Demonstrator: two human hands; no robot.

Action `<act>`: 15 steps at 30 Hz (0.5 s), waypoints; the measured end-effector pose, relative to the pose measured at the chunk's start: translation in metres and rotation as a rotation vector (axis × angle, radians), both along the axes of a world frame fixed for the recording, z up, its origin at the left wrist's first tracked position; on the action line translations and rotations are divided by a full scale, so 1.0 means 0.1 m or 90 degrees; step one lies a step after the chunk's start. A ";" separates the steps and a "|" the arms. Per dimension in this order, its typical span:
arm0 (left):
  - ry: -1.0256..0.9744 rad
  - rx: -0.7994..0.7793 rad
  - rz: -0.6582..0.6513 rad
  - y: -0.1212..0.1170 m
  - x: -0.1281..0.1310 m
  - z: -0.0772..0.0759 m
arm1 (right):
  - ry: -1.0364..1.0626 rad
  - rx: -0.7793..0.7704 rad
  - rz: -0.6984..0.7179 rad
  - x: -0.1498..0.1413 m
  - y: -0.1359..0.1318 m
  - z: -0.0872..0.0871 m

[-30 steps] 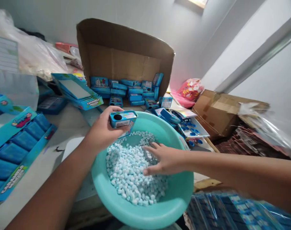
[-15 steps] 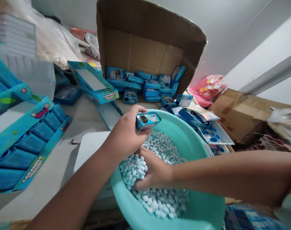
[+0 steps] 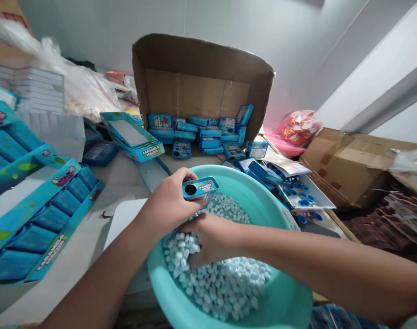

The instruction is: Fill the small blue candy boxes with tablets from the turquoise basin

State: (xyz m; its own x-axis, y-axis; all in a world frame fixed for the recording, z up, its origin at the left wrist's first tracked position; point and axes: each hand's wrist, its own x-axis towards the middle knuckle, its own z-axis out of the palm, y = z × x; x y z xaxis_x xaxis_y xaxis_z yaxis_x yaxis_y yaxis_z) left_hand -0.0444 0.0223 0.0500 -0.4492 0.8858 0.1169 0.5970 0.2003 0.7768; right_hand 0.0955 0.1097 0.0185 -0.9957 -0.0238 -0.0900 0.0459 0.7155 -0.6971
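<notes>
My left hand (image 3: 169,196) is closed around a small blue candy box (image 3: 206,186) printed "Caramelo Macizo". The box lies tilted over the basin, its dark round hole facing up. Beneath it, a turquoise plastic basin (image 3: 287,288) holds a heap of pale blue and white candies (image 3: 225,285). My right hand (image 3: 211,237) is down among these candies, just below the box, its fingers curled round some of them. Its fingertips are partly buried.
Behind the basin, a cardboard carton (image 3: 198,91) on its side holds several blue boxes. Display trays (image 3: 50,228) stand at left, near an open display tray (image 3: 133,137). Blue round caps (image 3: 302,195) lie in a white tray at right, before a brown carton (image 3: 345,160).
The view has tipped up slightly. My right hand has shifted left through the candies. My left hand still holds the box, whose hole now looks darker.
</notes>
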 end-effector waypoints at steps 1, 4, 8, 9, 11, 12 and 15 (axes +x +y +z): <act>-0.009 0.004 0.002 0.00 0.00 0.00 | -0.023 -0.010 0.001 0.04 0.02 0.09; -0.036 0.021 -0.019 0.02 -0.01 -0.01 | -0.063 -0.126 -0.083 0.21 0.10 0.35; -0.038 0.001 -0.112 0.02 -0.02 -0.02 | 0.011 -0.389 -0.268 0.34 0.16 0.55; -0.039 -0.008 -0.138 0.01 -0.02 -0.02 | 0.051 -0.454 -0.313 0.32 0.17 0.58; -0.042 -0.028 -0.191 -0.01 -0.01 -0.02 | 0.148 -0.573 -0.392 0.23 0.18 0.63; -0.043 -0.039 -0.219 -0.02 -0.01 -0.02 | 0.198 -0.621 -0.417 0.16 0.18 0.64; -0.036 -0.052 -0.278 -0.05 0.00 -0.01 | 0.290 -0.709 -0.464 -0.04 0.17 0.65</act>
